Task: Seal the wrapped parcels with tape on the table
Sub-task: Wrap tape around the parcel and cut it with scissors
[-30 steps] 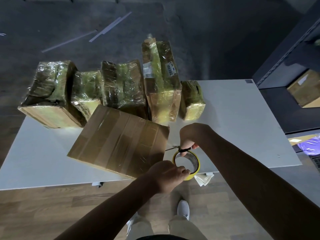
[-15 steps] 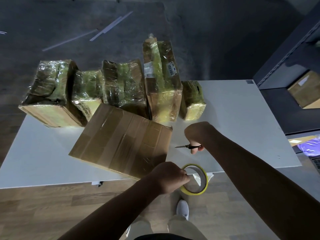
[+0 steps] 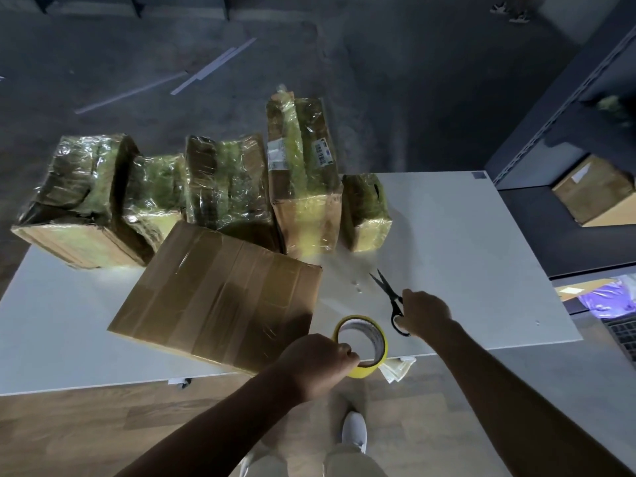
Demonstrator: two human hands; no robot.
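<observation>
White table (image 3: 464, 253), wrapped parcels (image 3: 303, 187), scissors (image 3: 387, 290), tape (image 3: 365, 371)

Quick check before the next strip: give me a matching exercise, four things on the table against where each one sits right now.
Things
1. tape roll
2. scissors
3. flat brown parcel
4. small wrapped parcel

Places
A. right end of the back row
B. in the grip of the left hand, at the near edge of the table
C. lying on the table, right hand on the handles
D. in front of the back row, left of the tape roll

Pairs: 1-B, 2-C, 3-D, 4-A
</observation>
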